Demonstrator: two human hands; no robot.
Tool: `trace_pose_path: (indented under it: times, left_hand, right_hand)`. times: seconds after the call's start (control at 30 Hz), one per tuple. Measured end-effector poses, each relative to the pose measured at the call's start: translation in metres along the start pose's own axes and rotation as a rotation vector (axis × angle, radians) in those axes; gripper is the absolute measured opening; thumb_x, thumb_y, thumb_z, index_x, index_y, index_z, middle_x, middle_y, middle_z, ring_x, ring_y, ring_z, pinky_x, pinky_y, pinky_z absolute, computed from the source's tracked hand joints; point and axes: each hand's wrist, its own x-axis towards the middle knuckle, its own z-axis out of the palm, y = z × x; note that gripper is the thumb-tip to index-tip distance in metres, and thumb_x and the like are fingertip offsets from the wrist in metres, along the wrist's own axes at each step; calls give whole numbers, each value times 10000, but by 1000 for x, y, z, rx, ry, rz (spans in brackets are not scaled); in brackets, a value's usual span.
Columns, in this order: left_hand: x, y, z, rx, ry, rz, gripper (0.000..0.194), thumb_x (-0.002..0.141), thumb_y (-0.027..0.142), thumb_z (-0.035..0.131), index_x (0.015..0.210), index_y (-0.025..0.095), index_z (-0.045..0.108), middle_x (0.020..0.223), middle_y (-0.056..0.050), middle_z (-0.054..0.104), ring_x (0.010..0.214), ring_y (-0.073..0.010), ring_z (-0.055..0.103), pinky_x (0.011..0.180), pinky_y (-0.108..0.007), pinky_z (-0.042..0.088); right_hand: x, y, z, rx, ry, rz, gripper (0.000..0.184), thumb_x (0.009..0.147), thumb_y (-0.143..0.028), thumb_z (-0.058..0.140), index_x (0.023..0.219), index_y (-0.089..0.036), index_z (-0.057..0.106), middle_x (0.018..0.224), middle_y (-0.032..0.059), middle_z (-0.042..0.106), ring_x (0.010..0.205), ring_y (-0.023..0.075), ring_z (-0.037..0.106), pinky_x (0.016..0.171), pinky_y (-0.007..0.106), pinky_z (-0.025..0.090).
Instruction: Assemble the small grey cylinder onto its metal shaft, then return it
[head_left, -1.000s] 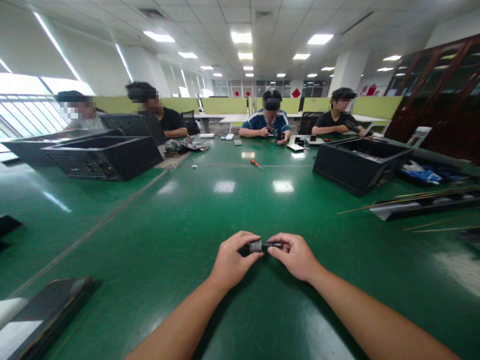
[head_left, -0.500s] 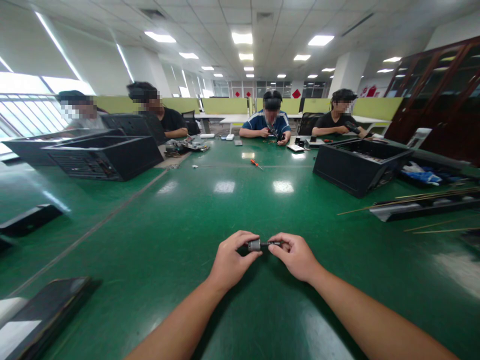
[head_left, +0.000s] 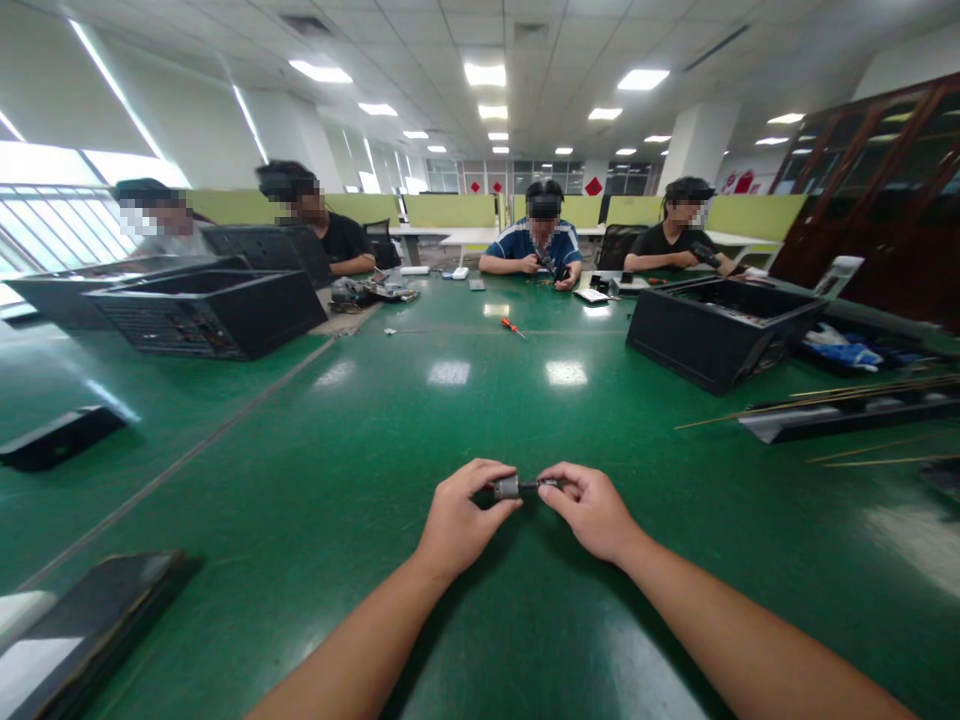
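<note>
My left hand [head_left: 466, 515] is closed around a short grey metal cylinder [head_left: 507, 487], with thumb below and fingers above it. From the cylinder's right end a thin dark rod [head_left: 529, 486] runs level toward my right hand [head_left: 594, 508]. The thumb and fingers of that hand pinch the rod's far end, which they partly hide. Both hands hold the joined piece just above the green tabletop [head_left: 480, 420], near the middle of the view.
An orange-handled screwdriver [head_left: 513, 327] lies farther back. Black computer cases stand at left [head_left: 210, 312] and right [head_left: 724, 330]. Thin brass-coloured rods [head_left: 742, 413] lie at right. A dark flat panel [head_left: 112, 610] is at near left. Several people sit across the table.
</note>
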Motion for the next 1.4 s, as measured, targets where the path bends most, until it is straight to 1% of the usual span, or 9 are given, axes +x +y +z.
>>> trace_pose_path:
  times: [0.17, 0.43, 0.77, 0.93, 1.1, 1.4]
  left_hand:
    - [-1, -1, 0, -6, 3, -6, 295, 716, 190, 767, 999, 233, 695, 949, -31, 710, 887, -180, 661, 813, -307, 523]
    - [0, -3, -1, 3, 7, -7, 293, 722, 207, 764, 1005, 232, 693, 953, -36, 709, 887, -182, 659, 821, -318, 523]
    - [1, -2, -1, 19, 25, 8, 294, 723, 200, 757, 1008, 234, 694, 967, -46, 711, 906, -196, 665, 827, -334, 535]
    - [2, 1, -2, 14, 30, -4, 293, 712, 177, 764, 993, 227, 696, 951, -42, 710, 889, -189, 666, 819, -324, 535]
    - [2, 1, -3, 10, 38, -8, 282, 712, 180, 762, 984, 223, 699, 951, -42, 712, 894, -191, 664, 822, -327, 532]
    - [3, 0, -4, 28, 46, -13, 275, 720, 205, 752, 989, 229, 700, 959, -42, 712, 901, -195, 671, 834, -329, 539]
  right_hand:
    - [0, 1, 0, 2, 3, 5, 232, 824, -341, 603, 928, -147, 676, 507, -80, 317, 461, 86, 266, 459, 233, 185]
    - [0, 2, 0, 13, 9, 14, 220, 835, -340, 596, 938, -156, 659, 509, -81, 325, 461, 86, 270, 455, 227, 201]
    - [0, 2, -1, 29, 17, 23, 233, 824, -355, 602, 941, -162, 662, 513, -66, 395, 456, 93, 337, 462, 221, 273]
    - [0, 2, 0, 28, 25, 34, 235, 827, -353, 598, 943, -158, 657, 513, -66, 402, 455, 91, 341, 459, 218, 278]
    - [1, 1, 0, 34, 40, 37, 235, 822, -352, 599, 933, -154, 656, 526, -63, 428, 454, 87, 362, 470, 217, 317]
    - [3, 6, -1, 70, 89, 38, 255, 791, -375, 628, 924, -163, 675, 625, -5, 587, 487, 105, 470, 466, 220, 370]
